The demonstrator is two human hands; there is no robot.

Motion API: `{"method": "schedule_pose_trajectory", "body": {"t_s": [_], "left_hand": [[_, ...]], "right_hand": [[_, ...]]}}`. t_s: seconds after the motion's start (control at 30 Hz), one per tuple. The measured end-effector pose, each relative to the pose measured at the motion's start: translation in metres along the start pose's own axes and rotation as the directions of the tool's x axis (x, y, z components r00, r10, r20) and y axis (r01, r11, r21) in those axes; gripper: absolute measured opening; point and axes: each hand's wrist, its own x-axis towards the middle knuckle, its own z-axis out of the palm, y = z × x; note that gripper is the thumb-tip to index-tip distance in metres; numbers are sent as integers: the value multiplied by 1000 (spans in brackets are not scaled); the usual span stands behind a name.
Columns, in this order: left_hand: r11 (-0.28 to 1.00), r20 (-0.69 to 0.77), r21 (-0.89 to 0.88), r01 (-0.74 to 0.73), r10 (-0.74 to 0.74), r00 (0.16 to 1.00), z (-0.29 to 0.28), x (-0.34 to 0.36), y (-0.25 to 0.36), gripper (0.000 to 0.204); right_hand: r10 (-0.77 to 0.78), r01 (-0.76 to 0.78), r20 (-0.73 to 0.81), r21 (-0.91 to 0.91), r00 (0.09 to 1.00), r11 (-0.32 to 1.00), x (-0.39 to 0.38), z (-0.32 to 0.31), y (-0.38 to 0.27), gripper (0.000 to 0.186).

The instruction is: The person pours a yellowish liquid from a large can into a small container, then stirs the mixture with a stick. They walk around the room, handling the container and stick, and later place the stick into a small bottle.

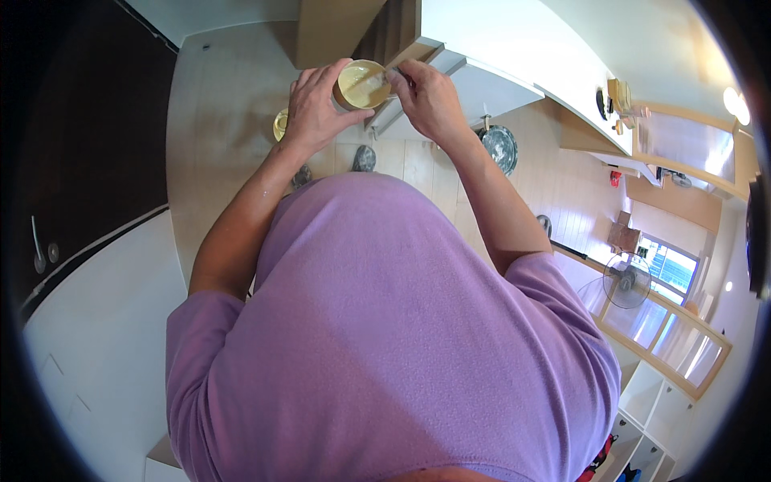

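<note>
My left hand (315, 106) holds a round, pale-yellow thing with a tan rim (348, 98) in front of me, fingers along its left side and thumb below. It looks like a wide tape roll or a shallow tub; I cannot tell which. At its right edge, the fingertips of my right hand (427, 95) are pinched together. Something whitish shows by them, too small to name. Just left of my left hand, partly hidden by it, is a smaller glossy yellow round thing (280, 124).
Ahead to the right stands a white-topped wooden unit (482, 32); its panel edge is close to my right hand. A round dark marbled thing (499, 150) lies beyond my right forearm. A dark door (88, 145) is at left, a fan (626, 279) at right. My grey-clad foot (365, 158) shows below.
</note>
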Motion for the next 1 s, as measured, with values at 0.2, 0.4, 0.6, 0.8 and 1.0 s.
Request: {"method": "schedule_pose_trajectory", "body": {"t_s": [0.2,0.4,0.6,0.8,1.0], "left_hand": [[998,17,18,62,-62,998,-1,1,4,92],[999,11,16,44,-44,999,1,2,6,92],[998,-4,22,54,-53,999,4,-3,2,91],[999,26,19,39,-40,999,4,-3,4,91],[999,44,4,53,-53,998,0,-8,-2,90]], "right_hand": [[153,-151,-69,32,986,988,8,-17,3,24],[45,-46,-162,2,986,999,-2,-2,3,24],[249,-238,-84,118,965,964,-15,4,-7,29],[298,-277,-73,212,952,937,-15,25,-9,31],[345,-341,-21,110,938,934,-10,9,-4,27]]}}
